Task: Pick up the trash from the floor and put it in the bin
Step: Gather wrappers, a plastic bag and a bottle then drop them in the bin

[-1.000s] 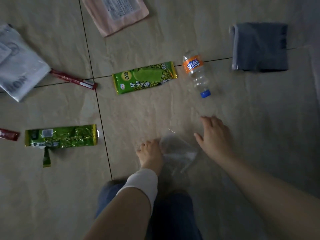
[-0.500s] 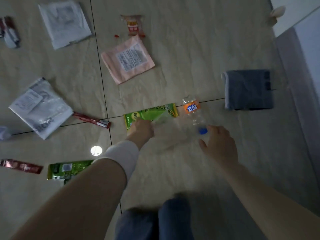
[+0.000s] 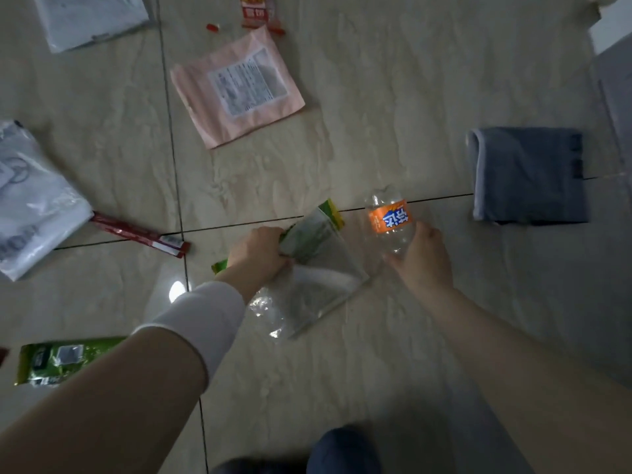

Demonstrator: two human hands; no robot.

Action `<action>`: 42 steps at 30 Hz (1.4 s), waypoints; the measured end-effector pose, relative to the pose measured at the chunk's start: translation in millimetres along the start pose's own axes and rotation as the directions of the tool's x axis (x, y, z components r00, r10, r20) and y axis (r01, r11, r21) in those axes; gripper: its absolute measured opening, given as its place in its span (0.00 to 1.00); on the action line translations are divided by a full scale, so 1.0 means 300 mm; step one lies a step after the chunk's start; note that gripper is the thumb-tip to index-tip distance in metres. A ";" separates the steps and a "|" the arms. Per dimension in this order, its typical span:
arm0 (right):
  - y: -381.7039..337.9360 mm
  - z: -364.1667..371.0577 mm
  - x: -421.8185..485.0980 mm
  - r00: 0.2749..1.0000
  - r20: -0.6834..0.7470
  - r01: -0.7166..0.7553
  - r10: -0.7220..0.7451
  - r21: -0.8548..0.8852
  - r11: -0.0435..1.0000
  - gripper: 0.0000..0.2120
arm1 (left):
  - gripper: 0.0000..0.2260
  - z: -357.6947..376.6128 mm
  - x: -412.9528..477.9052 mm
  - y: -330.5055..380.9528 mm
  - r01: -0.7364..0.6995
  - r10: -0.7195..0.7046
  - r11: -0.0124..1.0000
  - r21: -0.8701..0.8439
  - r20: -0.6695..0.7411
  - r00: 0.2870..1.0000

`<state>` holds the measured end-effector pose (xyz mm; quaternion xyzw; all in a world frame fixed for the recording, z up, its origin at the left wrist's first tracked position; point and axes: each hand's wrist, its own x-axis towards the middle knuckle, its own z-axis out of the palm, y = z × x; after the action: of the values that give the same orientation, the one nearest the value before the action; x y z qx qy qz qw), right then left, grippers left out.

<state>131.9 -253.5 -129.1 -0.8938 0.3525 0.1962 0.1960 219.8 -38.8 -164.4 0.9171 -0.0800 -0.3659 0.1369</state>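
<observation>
Right hand [image 3: 422,260]: fingers curled round the near end of the clear bottle [image 3: 390,220], thumb against its left side. The cap end was hidden inside the grip. The bottle bore an orange label and lay across a dark tile joint of the floor [image 3: 393,97]. Whether it rested on the tile or was lifted: cannot tell.

Left hand [image 3: 256,256]: fingers closed, pinching together the clear plastic bag [image 3: 307,292] and one end of the green wrapper [image 3: 316,230]. Fingertips were hidden under the hand. Both pieces were just left of the bottle, the bag trailing toward the camera. A white sleeve [image 3: 201,313] covered the left wrist.

Other trash, placed from the bottle:
- pink mailer [image 3: 237,87]: beyond it and to the left
- red stick packet [image 3: 140,234]: well to the left, its far end at the edge of the white bag [image 3: 34,206]
- second green wrapper [image 3: 61,360]: far left and nearer the camera

Grey folded cloth [image 3: 528,176]: right of the bottle, apart from it.
</observation>
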 end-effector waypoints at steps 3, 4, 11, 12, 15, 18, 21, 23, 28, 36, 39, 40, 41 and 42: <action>-0.016 -0.023 -0.042 0.999 0.006 -0.037 0.037 -0.080 0.996 0.30 | 0.12 -0.041 -0.143 -0.065 0.080 -0.063 0.946 -0.315 0.062 0.996; -0.024 -0.038 -0.071 0.999 -0.008 -0.051 0.051 -0.093 0.994 0.29 | 0.11 -0.050 -0.207 -0.090 0.136 -0.103 0.879 -0.457 0.097 0.990; -0.171 -0.077 -0.342 0.991 0.129 -0.032 0.048 -0.124 0.992 0.29 | 0.15 -0.016 -0.671 -0.331 0.566 -0.472 0.091 -0.819 0.465 0.749; -0.204 -0.068 -0.373 0.990 0.139 -0.009 0.027 -0.128 0.992 0.29 | 0.14 -0.007 -0.716 -0.367 0.561 -0.490 0.009 -0.828 0.486 0.724; -0.318 -0.002 -0.457 0.983 0.167 0.089 -0.073 -0.091 0.992 0.26 | 0.12 0.021 -0.791 -0.466 0.492 -0.529 -0.157 -0.856 0.494 0.691; -0.449 0.128 -0.513 0.938 0.282 0.221 -0.199 -0.046 0.974 0.30 | 0.10 0.044 -0.818 -0.574 0.354 -0.607 -0.280 -0.892 0.450 0.655; -0.582 0.301 -0.600 0.814 0.478 0.368 -0.330 0.016 0.930 0.30 | 0.05 0.078 -0.909 -0.698 0.307 -0.642 -0.312 -0.899 0.438 0.629; -0.668 0.415 -0.660 0.715 0.590 0.431 -0.375 0.049 0.901 0.29 | 0.07 0.119 -1.011 -0.800 0.283 -0.681 -0.324 -0.903 0.430 0.592; -0.776 0.664 -0.747 0.567 0.710 0.630 -0.418 -0.047 0.775 0.27 | 0.12 0.245 -1.232 -1.016 0.206 -0.753 -0.439 -0.874 0.483 0.447; -0.721 0.762 -0.790 0.549 0.550 0.823 -0.629 -0.224 0.523 0.30 | 0.11 0.283 -1.203 -1.084 0.024 -0.761 -0.499 -0.866 0.452 0.465; -0.739 0.655 -0.780 0.622 0.533 0.775 -0.573 -0.316 0.547 0.30 | 0.09 0.189 -1.167 -1.043 -0.010 -0.736 -0.533 -0.846 0.458 0.497; -0.756 0.599 -0.773 0.658 0.508 0.743 -0.556 -0.319 0.588 0.30 | 0.10 0.140 -1.158 -1.032 -0.014 -0.727 -0.537 -0.843 0.455 0.515; -0.775 0.536 -0.763 0.691 0.486 0.707 -0.535 -0.300 0.641 0.30 | 0.12 0.086 -1.150 -1.018 -0.017 -0.717 -0.540 -0.841 0.450 0.533; -0.795 0.467 -0.750 0.721 0.468 0.667 -0.512 -0.267 0.695 0.30 | 0.13 0.029 -1.141 -1.006 -0.017 -0.709 -0.539 -0.842 0.442 0.549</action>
<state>118.9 100.3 -87.0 -0.9281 -0.0512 0.3509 0.1139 -18.5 330.8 -41.7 0.3971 0.6603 -0.0567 0.6349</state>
